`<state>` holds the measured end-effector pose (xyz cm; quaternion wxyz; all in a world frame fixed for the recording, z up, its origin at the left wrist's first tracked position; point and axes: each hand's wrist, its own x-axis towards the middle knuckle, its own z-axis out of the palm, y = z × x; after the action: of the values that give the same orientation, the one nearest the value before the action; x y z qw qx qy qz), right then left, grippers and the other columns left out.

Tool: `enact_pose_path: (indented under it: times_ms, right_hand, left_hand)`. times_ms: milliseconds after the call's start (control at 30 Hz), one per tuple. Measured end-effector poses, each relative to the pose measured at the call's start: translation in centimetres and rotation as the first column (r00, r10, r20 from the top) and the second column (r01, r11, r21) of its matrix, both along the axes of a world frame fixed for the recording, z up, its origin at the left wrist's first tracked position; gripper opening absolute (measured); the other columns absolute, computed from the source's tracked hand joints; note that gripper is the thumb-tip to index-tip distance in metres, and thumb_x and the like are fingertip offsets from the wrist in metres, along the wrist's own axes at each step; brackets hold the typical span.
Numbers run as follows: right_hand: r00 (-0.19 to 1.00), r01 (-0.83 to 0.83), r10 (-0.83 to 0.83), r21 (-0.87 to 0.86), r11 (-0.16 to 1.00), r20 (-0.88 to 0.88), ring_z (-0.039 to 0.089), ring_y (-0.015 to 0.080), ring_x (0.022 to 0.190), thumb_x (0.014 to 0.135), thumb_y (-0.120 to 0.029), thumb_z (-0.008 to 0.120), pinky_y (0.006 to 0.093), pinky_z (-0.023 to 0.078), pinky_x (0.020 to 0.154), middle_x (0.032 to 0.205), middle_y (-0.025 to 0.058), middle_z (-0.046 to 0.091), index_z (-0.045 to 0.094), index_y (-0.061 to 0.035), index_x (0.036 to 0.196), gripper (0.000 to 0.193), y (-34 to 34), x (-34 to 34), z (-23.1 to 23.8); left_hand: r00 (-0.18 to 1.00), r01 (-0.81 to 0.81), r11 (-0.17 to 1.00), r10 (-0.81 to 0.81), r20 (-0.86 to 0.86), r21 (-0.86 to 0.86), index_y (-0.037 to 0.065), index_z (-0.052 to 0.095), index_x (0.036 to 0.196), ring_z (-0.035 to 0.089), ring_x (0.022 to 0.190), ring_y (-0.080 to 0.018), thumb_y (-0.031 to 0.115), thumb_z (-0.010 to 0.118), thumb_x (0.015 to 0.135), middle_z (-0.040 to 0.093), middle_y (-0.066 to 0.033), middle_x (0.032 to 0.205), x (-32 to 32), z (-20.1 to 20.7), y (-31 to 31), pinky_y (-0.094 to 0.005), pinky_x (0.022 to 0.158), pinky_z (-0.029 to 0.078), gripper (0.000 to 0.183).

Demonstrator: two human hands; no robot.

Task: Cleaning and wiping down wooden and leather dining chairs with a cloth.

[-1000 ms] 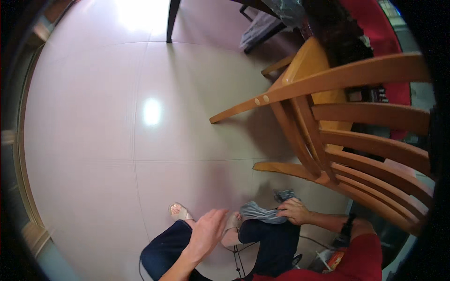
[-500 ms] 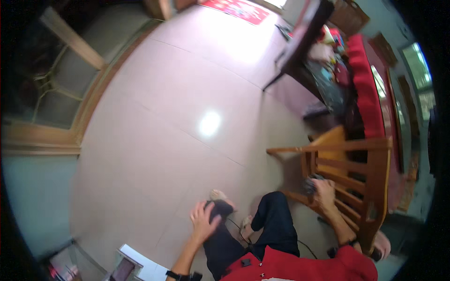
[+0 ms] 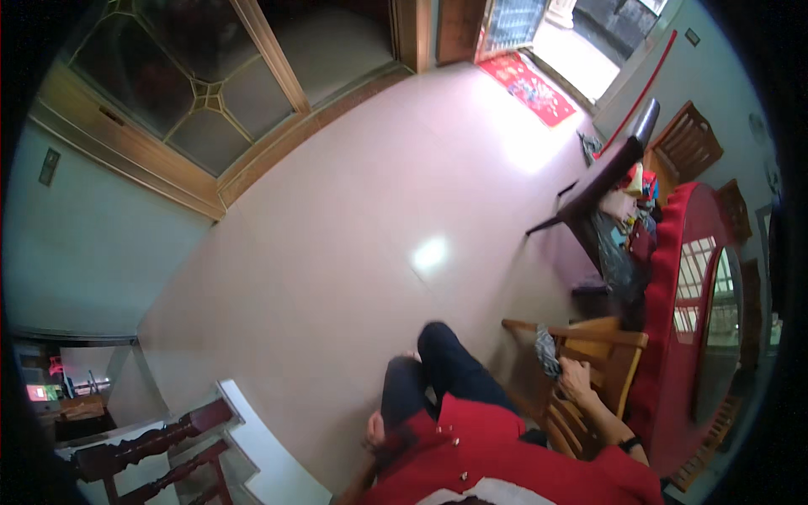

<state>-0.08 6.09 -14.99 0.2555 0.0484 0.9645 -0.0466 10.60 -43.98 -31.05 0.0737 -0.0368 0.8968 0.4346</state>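
Note:
My right hand (image 3: 576, 380) is closed on a crumpled grey, dark-patterned bundle (image 3: 547, 352) that looks like cloth; its exact kind cannot be made out. The bundle sticks out past my fingers, over the wooden chair (image 3: 624, 353) with a slatted back. That chair stands close on my right, its frame partly behind my right arm. Beside my left thigh hangs my left hand (image 3: 375, 429), small and blurred, so its fingers do not show plainly. My dark trousers (image 3: 459, 362) and red top show below.
A round table with a red cloth (image 3: 669, 278) stands at the right. Ahead of it is a dark chair (image 3: 602, 189) loaded with bags. A dark red banister (image 3: 151, 438) is at the lower left, a glazed sliding door (image 3: 210, 93) at the upper left, a red mat (image 3: 534, 88) by the doorway.
The view has swung, so the doorway and banister show more. My left hand has dropped beside my thigh. My right hand has lifted the grey bundle clear of the chair's slats.

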Motion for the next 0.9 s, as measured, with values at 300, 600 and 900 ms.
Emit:
enact_pose_path:
  times_ms: [300,600,900]
  right_hand:
    - [0.97,0.12,-0.095,-0.104,0.987,0.225,0.057,0.0319,0.088,0.074,-0.006,0.05,0.0445,0.04,0.075,0.088,0.0122,0.06,0.053,-0.0079,0.099,0.026,-4.4,-2.7,3.8]
    - [0.529,0.83,-0.734,-0.441,0.342,0.426,0.056,0.0306,0.103,0.069,-0.001,0.058,0.0387,0.043,0.088,0.108,0.0174,0.058,0.043,-0.0081,0.123,0.056,-4.9,-3.8,8.2]
    - [0.358,0.799,-0.897,-0.582,0.151,0.258,0.056,0.0314,0.105,0.068,-0.025,0.067,0.0375,0.043,0.089,0.113,0.0199,0.056,0.046,-0.0014,0.122,0.062,-2.9,-17.8,13.6]
  left_hand:
    - [0.833,0.257,0.963,-0.266,0.485,0.087,0.003,0.057,0.115,0.054,0.104,-0.0357,0.025,0.051,0.091,0.056,-0.0205,0.111,-19.9,17.0,1.1,-0.0397,0.089,0.043,0.033]
    - [0.598,0.562,0.815,-0.517,0.613,0.14,0.002,0.057,0.114,0.057,0.102,-0.0347,0.023,0.052,0.09,0.058,-0.0206,0.109,-33.9,22.1,8.7,-0.0397,0.085,0.046,0.032]
    - [0.577,0.688,0.681,-0.723,0.38,0.251,0.005,0.057,0.117,0.061,0.098,-0.022,0.014,0.049,0.092,0.062,-0.0145,0.107,-49.5,25.5,22.6,-0.0316,0.085,0.047,0.027]
